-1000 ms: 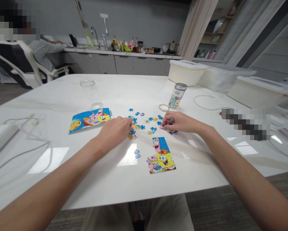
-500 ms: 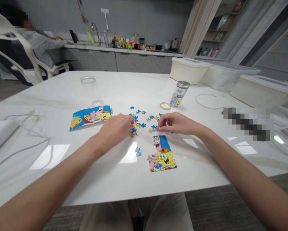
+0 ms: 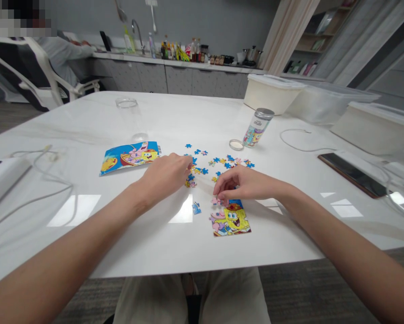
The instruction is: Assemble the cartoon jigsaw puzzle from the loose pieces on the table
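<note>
A joined section of jigsaw puzzle [image 3: 236, 220] with a yellow cartoon face lies near the table's front edge. Over its upper part, my right hand [image 3: 244, 182] pinches a small pink puzzle piece [image 3: 216, 201] at the section's upper left side; whether it is fitted in, I cannot tell. My left hand [image 3: 170, 173] is closed at the left side of the loose puzzle pieces [image 3: 198, 170], its fingertips hidden behind the knuckles. One blue piece [image 3: 196, 208] lies alone between the hands. Beside my left hand rests the blue picture sheet [image 3: 129, 157].
A printed can [image 3: 258, 128] with a silver lid stands behind the pieces, beside a round lid [image 3: 236, 144]. A clear jar [image 3: 131, 118] lies farther left. Lidded bins [image 3: 272, 92], a phone [image 3: 352, 174] and cables occupy the right. A person sits at back left.
My right hand has come from the loose pieces toward me, to the joined section, with a pink piece in its fingers. My left hand stays by the pile. The view has tilted slightly.
</note>
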The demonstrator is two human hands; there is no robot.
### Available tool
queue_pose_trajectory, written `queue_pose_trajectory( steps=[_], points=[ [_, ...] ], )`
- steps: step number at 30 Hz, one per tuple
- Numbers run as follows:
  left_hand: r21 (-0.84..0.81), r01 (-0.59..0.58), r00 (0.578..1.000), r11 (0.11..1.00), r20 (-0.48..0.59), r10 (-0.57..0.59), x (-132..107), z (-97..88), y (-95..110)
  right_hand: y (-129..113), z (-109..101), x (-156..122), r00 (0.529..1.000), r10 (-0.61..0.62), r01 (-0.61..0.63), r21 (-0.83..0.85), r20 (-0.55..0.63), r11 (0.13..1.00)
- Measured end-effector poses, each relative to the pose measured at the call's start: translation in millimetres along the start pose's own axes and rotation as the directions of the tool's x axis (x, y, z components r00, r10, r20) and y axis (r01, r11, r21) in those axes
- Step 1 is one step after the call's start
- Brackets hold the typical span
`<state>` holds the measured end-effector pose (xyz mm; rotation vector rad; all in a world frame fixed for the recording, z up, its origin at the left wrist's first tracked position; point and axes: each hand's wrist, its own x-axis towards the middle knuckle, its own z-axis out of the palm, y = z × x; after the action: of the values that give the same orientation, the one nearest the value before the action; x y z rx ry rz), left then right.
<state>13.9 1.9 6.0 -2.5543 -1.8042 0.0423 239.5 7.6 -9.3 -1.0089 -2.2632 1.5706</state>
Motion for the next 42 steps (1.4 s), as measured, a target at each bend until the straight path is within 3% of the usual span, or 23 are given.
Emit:
queue_pose_trajectory(
  steps=[11,14,16,18,22,26,35,42],
  points=[
    [-0.004,-0.001,1.000,1.000,-0.006,0.000,0,0.0,2,-4,2,1,1.000,0.015,-0.016,-0.085,-0.016,0.996],
    [-0.102,-0.040,0.999,0.994,-0.025,0.038,0,-0.4,3,-4,2,0,1.000,0.021,-0.022,-0.075,-0.017,0.997],
    [-0.264,-0.102,0.994,0.959,0.009,0.108,0,-2.8,3,-3,1,0,1.000,0.026,-0.027,-0.058,-0.013,0.998],
    [-0.445,-0.129,0.974,0.886,0.109,0.197,-1,-6.3,3,-2,0,0,1.000,0.031,-0.031,-0.028,-0.007,0.999],
    [-0.631,-0.085,0.912,0.771,0.262,0.315,0,-10.1,3,0,1,0,0.999,0.035,-0.035,0.076,-0.005,0.997],
    [-0.706,-0.056,0.899,0.706,0.273,0.344,2,-7.0,3,-1,3,2,0.998,0.039,-0.029,0.195,-0.046,0.980],
    [-0.816,0.031,0.922,0.578,0.246,0.298,4,0.4,10,-9,9,1,0.999,0.053,-0.045,0.373,-0.012,0.927],
    [-0.850,0.077,0.932,0.521,0.247,0.266,4,0.4,10,-10,7,-2,0.999,0.034,-0.018,0.407,-0.033,0.913]
  ],
)
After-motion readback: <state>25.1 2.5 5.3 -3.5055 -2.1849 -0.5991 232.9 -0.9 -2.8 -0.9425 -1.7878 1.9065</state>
